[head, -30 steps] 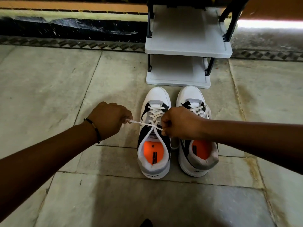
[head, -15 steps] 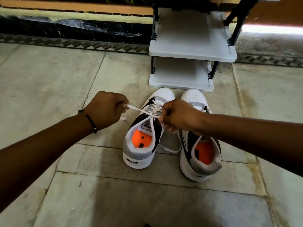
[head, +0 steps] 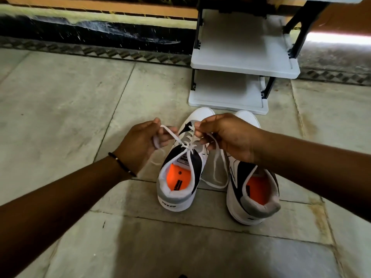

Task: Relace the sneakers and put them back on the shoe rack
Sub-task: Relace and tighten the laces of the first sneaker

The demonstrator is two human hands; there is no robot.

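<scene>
Two white, black and grey sneakers with orange insoles stand on the stone floor, toes toward the rack. The left sneaker (head: 179, 181) is angled with its heel to the left. My left hand (head: 138, 143) pinches one end of its white lace (head: 174, 137). My right hand (head: 226, 137) grips the other end, which loops down between the shoes. The two ends cross over the tongue. My right forearm covers part of the right sneaker (head: 253, 193). The grey shoe rack (head: 245, 67) with two visible shelves stands just beyond the toes.
A dark wall base with a patterned floor border (head: 120, 54) runs behind the rack. Floor slabs spread to the left and in front of the shoes. A black bracelet (head: 120, 164) sits on my left wrist.
The left sneaker has turned, its heel swinging left. Both hands have come closer together over its tongue and loosened the taut lace; the right end now hangs in a loop.
</scene>
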